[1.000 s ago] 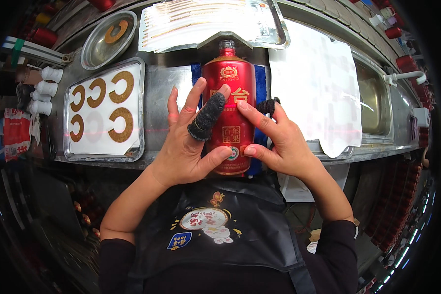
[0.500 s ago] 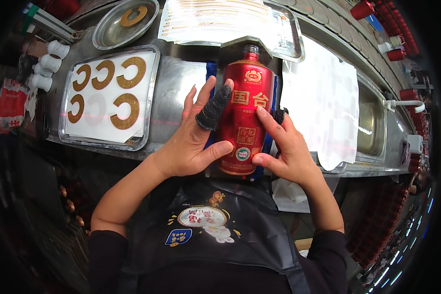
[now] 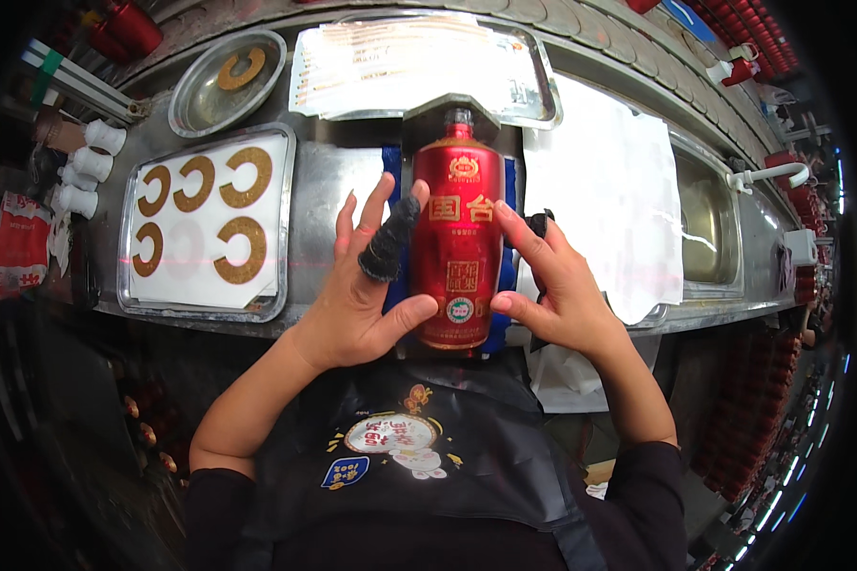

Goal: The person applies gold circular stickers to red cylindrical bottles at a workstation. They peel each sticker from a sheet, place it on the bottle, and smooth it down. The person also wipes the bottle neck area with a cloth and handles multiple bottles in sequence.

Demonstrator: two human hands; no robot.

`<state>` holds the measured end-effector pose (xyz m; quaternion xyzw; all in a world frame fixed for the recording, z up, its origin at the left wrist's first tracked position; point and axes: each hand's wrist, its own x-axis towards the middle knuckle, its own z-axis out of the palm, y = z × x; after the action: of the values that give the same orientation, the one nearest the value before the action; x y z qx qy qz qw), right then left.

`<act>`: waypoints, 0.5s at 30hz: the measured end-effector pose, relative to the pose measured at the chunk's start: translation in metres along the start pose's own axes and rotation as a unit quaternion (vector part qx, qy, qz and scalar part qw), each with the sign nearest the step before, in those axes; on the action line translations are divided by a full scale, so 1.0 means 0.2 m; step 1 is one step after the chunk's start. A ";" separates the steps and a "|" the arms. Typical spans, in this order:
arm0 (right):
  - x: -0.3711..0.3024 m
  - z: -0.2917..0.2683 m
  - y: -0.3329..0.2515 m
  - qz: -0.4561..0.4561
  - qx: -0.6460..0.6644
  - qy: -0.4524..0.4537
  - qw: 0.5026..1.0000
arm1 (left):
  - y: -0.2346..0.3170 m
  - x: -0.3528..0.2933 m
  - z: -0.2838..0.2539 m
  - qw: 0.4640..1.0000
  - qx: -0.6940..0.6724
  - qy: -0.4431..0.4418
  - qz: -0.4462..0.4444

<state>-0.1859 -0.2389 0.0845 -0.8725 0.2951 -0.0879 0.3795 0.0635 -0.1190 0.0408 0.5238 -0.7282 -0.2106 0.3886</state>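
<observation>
A glossy red bottle [image 3: 459, 247] with gold lettering lies in front of me, its neck pointing away. Its neck end meets a dark angular holder [image 3: 419, 128], and blue padding [image 3: 392, 162] shows along the sides. My left hand [image 3: 367, 305] is open at the bottle's left side, fingers spread, thumb tip on the lower edge. A black cover wraps one of its fingers. On the opposite side, my right hand [image 3: 569, 295] is open too, index fingertip and thumb tip at the bottle's edge. A black cover shows on one of that hand's fingers, partly hidden.
To the left, a metal tray [image 3: 283, 190] bears several gold C-shaped pieces [image 3: 241, 250] on white sheets. Behind it, a round pan [image 3: 200, 105] holds another. Stacked printed strips [image 3: 390, 71] lie at the back. White paper [image 3: 600, 190] and a sink [image 3: 709, 233] with a tap [image 3: 771, 174] are right.
The whole view has shifted and turned slightly, so the bottle appears straighter and further left. Both hands stay beside it, and the left fingertips overlap it less.
</observation>
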 end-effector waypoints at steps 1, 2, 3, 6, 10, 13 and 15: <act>0.02 -0.01 -0.01 -0.010 -0.021 0.015 1.000 | 0.02 0.00 0.00 1.000 0.010 -0.004 -0.004; 0.03 -0.01 -0.03 -0.019 -0.043 0.029 0.998 | 0.03 0.01 0.01 1.000 0.006 -0.003 0.002; 0.03 -0.02 -0.05 -0.005 -0.065 0.034 0.997 | 0.03 0.02 0.01 1.000 0.005 -0.003 0.007; 0.06 -0.03 -0.11 -0.002 -0.130 0.022 0.991 | 0.04 0.04 0.01 0.999 0.027 -0.023 0.007; 0.09 -0.01 -0.12 0.030 -0.107 0.011 0.994 | 0.04 0.06 -0.01 0.999 0.027 -0.042 0.001; 0.09 0.02 -0.11 0.012 -0.080 0.031 0.996 | 0.04 0.06 -0.01 0.999 0.025 -0.048 -0.004; 0.09 0.01 -0.11 0.035 -0.072 0.006 0.997 | 0.04 0.06 -0.01 0.999 0.021 -0.045 -0.004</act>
<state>-0.1608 -0.2363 0.0963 -0.8859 0.3336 -0.0580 0.3171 0.0577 -0.1263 0.0517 0.5244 -0.7474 -0.2204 0.3433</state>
